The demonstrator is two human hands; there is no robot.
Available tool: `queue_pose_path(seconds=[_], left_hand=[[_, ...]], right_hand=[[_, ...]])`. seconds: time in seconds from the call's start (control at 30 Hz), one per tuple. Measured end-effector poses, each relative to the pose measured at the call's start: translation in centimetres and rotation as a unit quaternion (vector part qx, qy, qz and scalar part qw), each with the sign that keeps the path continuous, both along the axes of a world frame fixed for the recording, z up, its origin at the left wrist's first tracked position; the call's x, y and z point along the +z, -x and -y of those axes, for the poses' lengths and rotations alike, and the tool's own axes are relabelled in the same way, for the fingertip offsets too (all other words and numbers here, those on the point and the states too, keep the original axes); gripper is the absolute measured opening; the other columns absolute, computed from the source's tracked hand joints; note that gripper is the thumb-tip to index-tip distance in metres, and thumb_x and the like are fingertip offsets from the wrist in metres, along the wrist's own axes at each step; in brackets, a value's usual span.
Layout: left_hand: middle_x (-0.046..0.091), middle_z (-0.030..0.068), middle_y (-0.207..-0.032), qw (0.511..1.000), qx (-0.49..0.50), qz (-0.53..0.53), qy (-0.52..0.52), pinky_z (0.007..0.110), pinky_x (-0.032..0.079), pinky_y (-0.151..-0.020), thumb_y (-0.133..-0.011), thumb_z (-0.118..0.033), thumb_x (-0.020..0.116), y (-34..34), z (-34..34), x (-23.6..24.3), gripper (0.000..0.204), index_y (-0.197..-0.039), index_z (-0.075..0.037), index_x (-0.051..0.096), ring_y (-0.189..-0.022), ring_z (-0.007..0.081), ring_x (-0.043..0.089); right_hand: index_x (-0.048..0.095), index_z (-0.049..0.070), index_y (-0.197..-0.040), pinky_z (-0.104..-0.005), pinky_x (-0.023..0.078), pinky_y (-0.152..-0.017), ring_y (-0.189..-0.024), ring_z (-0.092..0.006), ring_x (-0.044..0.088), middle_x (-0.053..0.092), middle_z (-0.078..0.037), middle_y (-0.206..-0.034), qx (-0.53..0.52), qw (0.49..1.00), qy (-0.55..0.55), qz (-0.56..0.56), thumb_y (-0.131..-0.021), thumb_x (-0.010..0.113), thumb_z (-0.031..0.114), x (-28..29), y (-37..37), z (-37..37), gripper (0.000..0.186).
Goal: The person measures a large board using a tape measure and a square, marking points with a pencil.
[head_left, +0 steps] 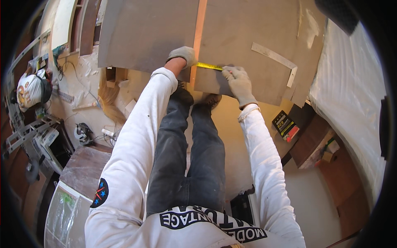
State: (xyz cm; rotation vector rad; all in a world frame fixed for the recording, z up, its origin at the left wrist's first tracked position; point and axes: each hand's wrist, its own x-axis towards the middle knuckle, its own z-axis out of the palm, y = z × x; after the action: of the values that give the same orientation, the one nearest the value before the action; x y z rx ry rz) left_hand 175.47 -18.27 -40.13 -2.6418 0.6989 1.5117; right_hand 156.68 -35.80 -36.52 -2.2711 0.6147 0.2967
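Note:
A large grey board (227, 29) lies across the top of the view, with a narrow wooden strip (199, 22) running lengthwise over it or between two panels. My gloved left hand (181, 57) curls at the strip's left side, where the yellow tape (209, 66) ends; what its fingertips grip is hidden. My gloved right hand (240, 84) holds the tape measure, mostly covered by the fingers, near the board's lower edge. A metal square (273, 59) rests on the board to the right. My legs and shoes show below the board.
At left are a stuffed plastic bag (29, 90), a drill (58, 51), metal ladders (29, 128), a circular saw (82, 133) and cords. A dark box (284, 125) sits right of my right forearm, near brown cabinet panels (308, 146). Translucent sheeting (347, 91) covers the right side.

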Motion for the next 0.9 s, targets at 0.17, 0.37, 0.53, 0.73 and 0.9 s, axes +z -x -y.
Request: queue_pose_path(seconds=[0.17,0.37,0.53,0.73,0.9], left_hand=[[0.067,0.0243,-0.109,0.999,-0.007,0.006,0.044,0.044,0.052,-0.088,-0.081,-0.035,0.062,0.1,-0.2,-0.2,0.043,-0.107,-0.002,0.070,-0.103,0.0383,0.065],[0.068,0.0249,-0.102,1.000,0.008,-0.003,0.014,0.043,0.052,-0.084,-0.079,-0.037,0.064,0.1,0.1,-0.5,0.045,-0.103,0.000,0.071,-0.097,0.0380,0.067],[0.069,0.0243,-0.102,1.000,-0.003,-0.008,-0.013,0.043,0.052,-0.085,-0.080,-0.039,0.064,0.0,0.5,-0.1,0.046,-0.103,0.000,0.071,-0.098,0.0378,0.067],[0.068,0.0229,-0.109,0.999,-0.017,-0.025,-0.024,0.043,0.051,-0.089,-0.082,-0.039,0.063,0.0,0.9,0.5,0.046,-0.107,-0.001,0.071,-0.103,0.0367,0.066],[0.069,0.0232,-0.106,0.999,-0.014,-0.023,-0.023,0.043,0.052,-0.088,-0.081,-0.038,0.064,0.0,0.9,0.5,0.045,-0.105,-0.001,0.071,-0.101,0.0365,0.067]], right_hand=[[0.073,0.003,-0.100,-0.0216,0.042,-0.065,-0.073,-0.0060,0.054,0.064,0.002,-0.081,-0.295,0.936,-0.191,-0.003,-0.093,0.067,0.034,-0.8,3.1,3.5,0.032],[0.074,0.002,-0.098,-0.0224,0.042,-0.064,-0.071,-0.0048,0.052,0.065,0.003,-0.080,-0.350,0.915,-0.185,0.075,-0.093,0.068,0.029,-2.4,4.3,2.7,0.028],[0.073,0.001,-0.102,-0.0261,0.050,-0.078,-0.083,-0.0107,0.064,0.074,-0.007,-0.089,-0.361,0.911,-0.167,0.112,-0.089,0.070,0.022,-2.7,3.1,1.5,0.026],[0.073,0.001,-0.105,-0.0279,0.051,-0.084,-0.092,-0.0174,0.068,0.073,-0.014,-0.103,-0.306,0.934,-0.130,0.129,-0.088,0.070,0.015,-2.9,3.7,0.4,0.023],[0.073,0.002,-0.107,-0.0285,0.052,-0.083,-0.090,-0.0192,0.069,0.073,-0.014,-0.102,-0.296,0.936,-0.126,0.140,-0.088,0.069,0.014,-3.2,3.4,0.3,0.022]])
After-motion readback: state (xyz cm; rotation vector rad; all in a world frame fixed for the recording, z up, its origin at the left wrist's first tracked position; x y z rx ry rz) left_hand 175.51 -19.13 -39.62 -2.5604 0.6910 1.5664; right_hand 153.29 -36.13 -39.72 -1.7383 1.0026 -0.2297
